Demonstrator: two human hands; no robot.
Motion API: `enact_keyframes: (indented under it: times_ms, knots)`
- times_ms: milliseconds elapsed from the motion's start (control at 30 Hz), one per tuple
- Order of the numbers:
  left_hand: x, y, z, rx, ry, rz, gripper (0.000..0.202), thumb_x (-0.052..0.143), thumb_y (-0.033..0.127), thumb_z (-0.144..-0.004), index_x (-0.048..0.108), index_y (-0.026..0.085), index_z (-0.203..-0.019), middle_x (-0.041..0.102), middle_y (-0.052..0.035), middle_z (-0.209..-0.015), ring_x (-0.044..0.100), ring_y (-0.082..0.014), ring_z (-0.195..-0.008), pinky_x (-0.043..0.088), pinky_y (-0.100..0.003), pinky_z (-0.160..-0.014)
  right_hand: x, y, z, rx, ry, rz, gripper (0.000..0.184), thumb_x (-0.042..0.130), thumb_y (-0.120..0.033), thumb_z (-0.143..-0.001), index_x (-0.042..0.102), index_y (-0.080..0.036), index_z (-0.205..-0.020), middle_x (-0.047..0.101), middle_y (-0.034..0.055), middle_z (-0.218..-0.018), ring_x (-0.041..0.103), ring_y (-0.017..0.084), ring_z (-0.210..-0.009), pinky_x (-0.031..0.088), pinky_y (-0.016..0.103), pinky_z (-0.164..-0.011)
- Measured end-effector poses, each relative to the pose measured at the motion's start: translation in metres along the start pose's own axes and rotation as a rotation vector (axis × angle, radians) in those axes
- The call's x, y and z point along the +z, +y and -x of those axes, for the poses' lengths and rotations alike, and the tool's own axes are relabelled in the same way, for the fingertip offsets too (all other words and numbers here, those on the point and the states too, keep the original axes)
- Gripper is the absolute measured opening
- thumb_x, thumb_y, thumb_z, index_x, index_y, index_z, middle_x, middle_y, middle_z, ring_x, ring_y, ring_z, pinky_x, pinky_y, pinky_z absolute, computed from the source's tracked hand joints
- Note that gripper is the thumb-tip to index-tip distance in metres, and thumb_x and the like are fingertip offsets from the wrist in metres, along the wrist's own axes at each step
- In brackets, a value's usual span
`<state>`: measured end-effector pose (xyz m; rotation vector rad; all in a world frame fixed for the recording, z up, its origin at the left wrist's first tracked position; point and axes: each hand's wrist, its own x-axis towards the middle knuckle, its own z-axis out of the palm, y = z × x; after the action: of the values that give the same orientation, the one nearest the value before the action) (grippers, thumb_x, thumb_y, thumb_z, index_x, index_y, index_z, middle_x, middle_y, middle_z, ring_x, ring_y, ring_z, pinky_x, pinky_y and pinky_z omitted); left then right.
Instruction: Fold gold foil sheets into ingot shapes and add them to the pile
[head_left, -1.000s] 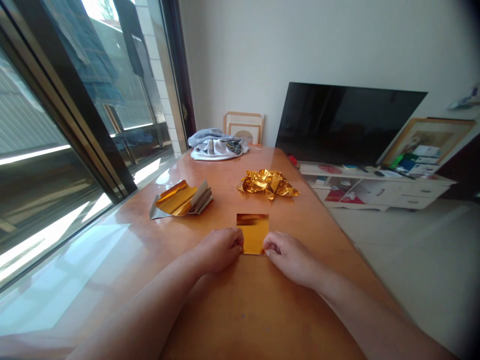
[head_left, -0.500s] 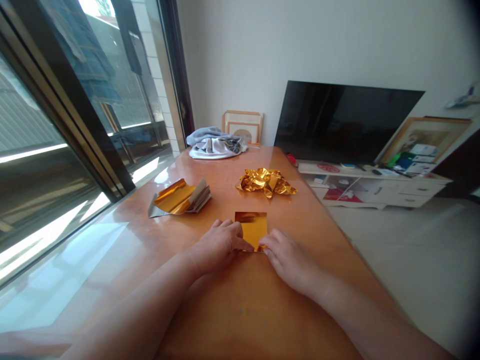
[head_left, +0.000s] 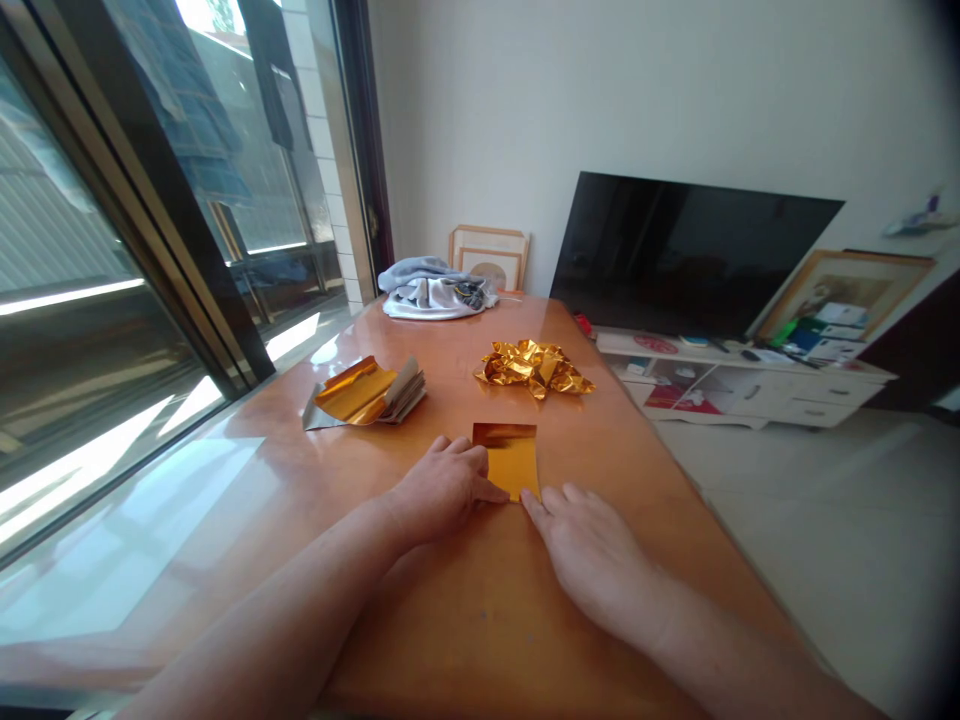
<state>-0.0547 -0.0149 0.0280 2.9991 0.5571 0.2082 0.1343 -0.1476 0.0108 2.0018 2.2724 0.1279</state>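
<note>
The cupped left hand (head_left: 442,490) sits on the edge of a gold foil sheet (head_left: 510,460) (whether it pinches or only presses, I can't tell), and the sheet lies flat on a glossy wooden table (head_left: 645,500). The open right hand (head_left: 592,560) rests flat, its fingertips just beside the sheet's lower corner. Beyond lie a foil booklet (head_left: 367,392) and crumpled gold foil (head_left: 534,368).

Rectangular gold foil sheet (head_left: 514,465), shiny, lying flat, darker along its far edge
</note>
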Motion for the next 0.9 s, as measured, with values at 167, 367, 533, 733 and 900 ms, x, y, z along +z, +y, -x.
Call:
enact_keyframes:
  times_ms: [167,367,533,733,900]
  knots:
    - [-0.008,0.011,-0.002,-0.020,-0.016,-0.047,0.025,0.054,0.039,-0.098,0.077,0.031,-0.102,0.061,-0.0068,-0.095,0.051,-0.0231,-0.094,0.032,-0.037,-0.078,0.000,-0.004,0.003,0.015,-0.032,0.052,0.051,0.035,-0.004,-0.095,0.056,-0.007,-0.141,0.070,0.0193,-0.112,0.064,0.027,-0.093,0.049,0.039,-0.086]
    - [-0.001,0.027,-0.001,0.038,-0.039,-0.142,0.019,0.054,0.021,-0.095,0.073,0.021,-0.094,0.064,-0.0083,-0.095,0.052,-0.0238,-0.092,0.034,-0.038,-0.082,-0.003,-0.008,0.003,0.053,-0.040,0.069,0.047,0.038,-0.007,-0.096,0.059,-0.010,-0.138,0.072,0.0162,-0.105,0.066,0.025,-0.088,0.050,0.038,-0.081]
    - [0.006,0.036,0.001,0.031,-0.016,-0.188,0.021,0.054,0.023,-0.095,0.070,0.022,-0.108,0.063,-0.0095,-0.097,0.054,-0.0235,-0.088,0.035,-0.039,-0.082,-0.003,-0.006,0.003,0.041,-0.033,0.057,0.044,0.039,-0.009,-0.098,0.060,-0.011,-0.137,0.073,0.0146,-0.102,0.067,0.024,-0.088,0.050,0.036,-0.079]
    - [-0.001,0.031,0.005,0.021,-0.012,-0.195,0.026,0.049,0.031,-0.099,0.071,0.031,-0.113,0.061,-0.0086,-0.095,0.053,-0.0234,-0.086,0.031,-0.041,-0.078,-0.003,-0.003,0.003,0.027,-0.069,0.087,0.049,0.041,-0.008,-0.095,0.056,-0.011,-0.141,0.073,0.0151,-0.101,0.067,0.024,-0.085,0.048,0.035,-0.075]
    - [-0.009,0.021,0.008,-0.011,-0.023,-0.113,0.028,0.048,0.033,-0.100,0.075,0.032,-0.105,0.062,-0.0084,-0.093,0.052,-0.0240,-0.091,0.029,-0.040,-0.077,-0.005,0.000,0.004,0.018,-0.096,0.090,0.053,0.041,-0.008,-0.093,0.053,-0.011,-0.144,0.074,0.0155,-0.099,0.067,0.024,-0.085,0.046,0.035,-0.073]
